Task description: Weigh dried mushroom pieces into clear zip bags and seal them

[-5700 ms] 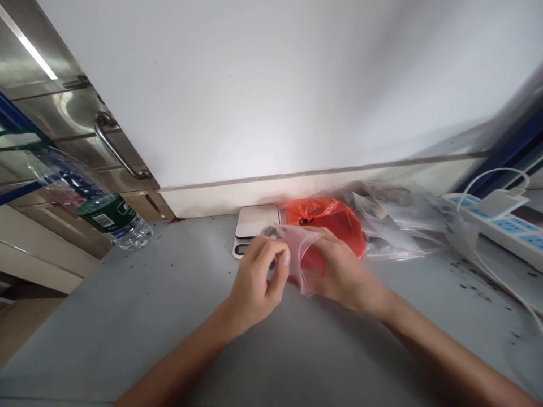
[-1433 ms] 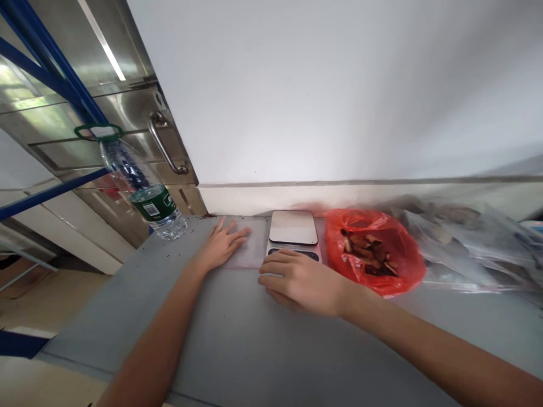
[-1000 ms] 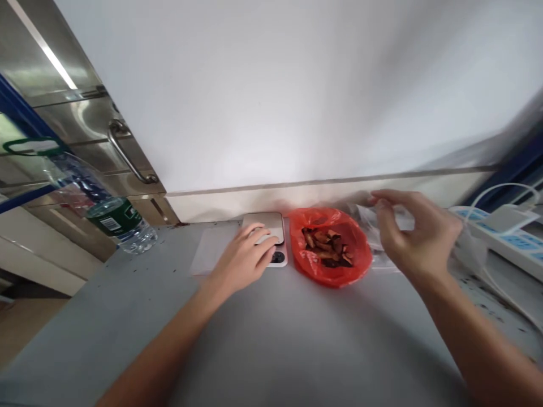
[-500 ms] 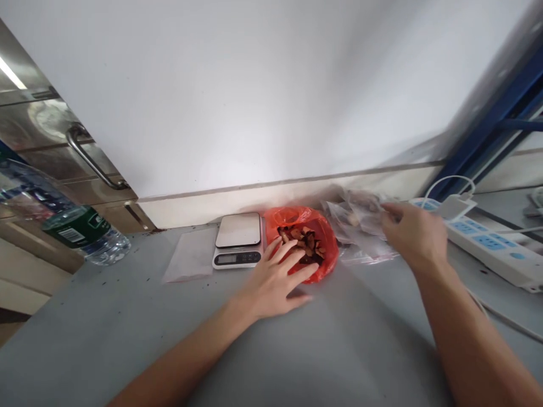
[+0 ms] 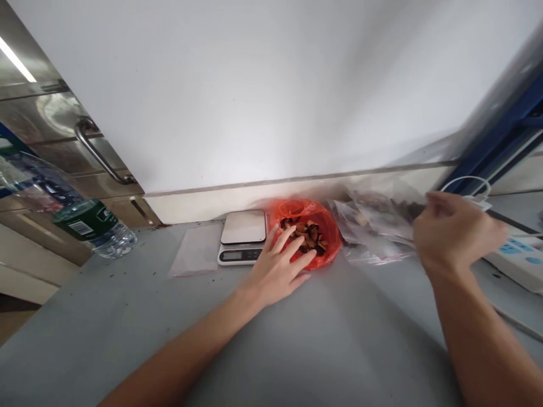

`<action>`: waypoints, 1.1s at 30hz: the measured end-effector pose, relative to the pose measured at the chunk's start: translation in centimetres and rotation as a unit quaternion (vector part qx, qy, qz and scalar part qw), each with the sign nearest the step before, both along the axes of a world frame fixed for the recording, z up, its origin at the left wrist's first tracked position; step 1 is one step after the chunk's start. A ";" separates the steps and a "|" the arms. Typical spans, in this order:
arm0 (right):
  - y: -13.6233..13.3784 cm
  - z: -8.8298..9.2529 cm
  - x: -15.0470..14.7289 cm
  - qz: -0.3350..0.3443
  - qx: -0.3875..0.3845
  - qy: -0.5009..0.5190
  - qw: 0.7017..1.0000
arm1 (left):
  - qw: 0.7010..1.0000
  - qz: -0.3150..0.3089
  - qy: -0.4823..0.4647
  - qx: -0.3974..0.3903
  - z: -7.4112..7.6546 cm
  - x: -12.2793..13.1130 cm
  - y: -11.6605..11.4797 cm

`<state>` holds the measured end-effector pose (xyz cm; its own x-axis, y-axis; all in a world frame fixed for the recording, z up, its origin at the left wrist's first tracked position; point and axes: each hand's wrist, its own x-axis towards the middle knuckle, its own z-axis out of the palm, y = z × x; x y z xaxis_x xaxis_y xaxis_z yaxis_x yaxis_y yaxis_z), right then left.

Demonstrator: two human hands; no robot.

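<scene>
My left hand [image 5: 278,265] has its fingers spread over the near left side of a red plastic bag [image 5: 333,226]. Brown dried pieces [image 5: 311,234], like slices or chips, fill the bag, whose mouth gapes upward. To the right, my right hand [image 5: 456,234] is closed, its fingertips pinched at the edge of a clear plastic bag [image 5: 405,198] with something dark in it. Motion blurs that grip a little. Several clear zip bags [image 5: 373,217] lie in a pile between the red bag and my right hand.
A digital kitchen scale [image 5: 244,232] stands left of the red bag, beside a flat clear bag [image 5: 195,251]. Farther left is a large plastic water bottle [image 5: 91,223]. A white power strip [image 5: 517,254] with a cable lies at the right. A white wall [image 5: 254,102] rises behind.
My right hand has moved right, away from the pile, drawing the edge of a clear bag along. My left hand stays at the red bag. The view has shifted slightly.
</scene>
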<state>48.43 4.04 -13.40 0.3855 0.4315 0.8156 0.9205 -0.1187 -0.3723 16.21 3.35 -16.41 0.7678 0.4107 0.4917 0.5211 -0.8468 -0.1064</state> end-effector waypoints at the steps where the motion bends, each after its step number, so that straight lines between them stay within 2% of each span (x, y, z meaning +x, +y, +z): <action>1: -0.4 0.9 -1.4 -0.058 0.062 0.029 0.996 | 1.000 -0.007 -0.016 0.001 0.2 -0.4 -0.3; 2: -0.8 1.8 -2.9 -0.061 0.099 0.027 0.993 | 0.999 -0.012 -0.033 -0.002 0.5 -0.8 -0.6; 4: -1.7 3.5 -6.0 -0.002 0.140 -0.014 0.990 | 0.997 -0.004 -0.072 -0.030 1.3 -1.8 -1.1; 6: -2.4 4.8 -9.0 0.115 0.143 -0.012 0.983 | 0.987 0.022 -0.135 -0.079 2.3 -2.9 -1.2; 8: -2.7 5.8 -11.8 0.251 0.129 0.047 0.958 | 0.965 0.053 -0.213 -0.141 3.3 -4.2 -1.2; 10: -2.7 6.4 -14.2 0.382 0.056 0.125 0.914 | 0.928 0.075 -0.286 -0.224 4.1 -5.5 -1.1; 12: -2.4 6.7 -16.1 0.491 -0.049 0.208 0.844 | 0.878 0.085 -0.340 -0.326 4.6 -6.6 -1.1; 13: -2.2 6.7 -16.9 0.523 -0.089 0.245 0.812 | 0.851 0.087 -0.362 -0.370 4.7 -7.2 -1.2; 14: -2.1 6.6 -17.4 0.538 -0.120 0.278 0.787 | 0.827 0.089 -0.379 -0.405 4.7 -7.6 -1.2; 16: -1.9 6.2 -18.1 0.536 -0.170 0.321 0.762 | 0.795 0.104 -0.410 -0.435 4.5 -8.3 -1.2; 19: -1.8 5.2 -18.0 0.511 -0.275 0.342 0.739 | 0.765 0.135 -0.442 -0.449 4.1 -8.9 -1.1; 21: -1.9 4.7 -17.5 0.507 -0.339 0.361 0.705 | 0.743 0.153 -0.456 -0.466 4.0 -9.0 -1.0; 25: -1.8 4.5 -16.7 0.510 -0.383 0.446 0.628 | 0.701 0.182 -0.477 -0.498 4.0 -9.1 -1.0; 27: -1.8 4.6 -16.5 0.512 -0.394 0.461 0.608 | 0.695 0.183 -0.473 -0.510 3.8 -9.1 -1.0; 29: -1.8 4.6 -16.4 0.519 -0.412 0.444 0.603 | 0.704 0.186 -0.464 -0.504 3.3 -9.2 -1.0; 31: -1.9 4.5 -16.4 0.522 -0.424 0.414 0.613 | 0.747 0.207 -0.459 -0.434 2.7 -9.1 -0.9; 33: -1.9 4.4 -16.5 0.526 -0.421 0.384 0.632 | 0.817 0.238 -0.440 -0.286 2.3 -9.0 -1.1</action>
<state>31.90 2.10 -9.00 -0.3335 0.9342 -0.1269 0.2422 -0.0452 -0.9692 7.24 2.29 -14.15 -0.0937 0.9157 0.3908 0.4676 -0.3060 0.8293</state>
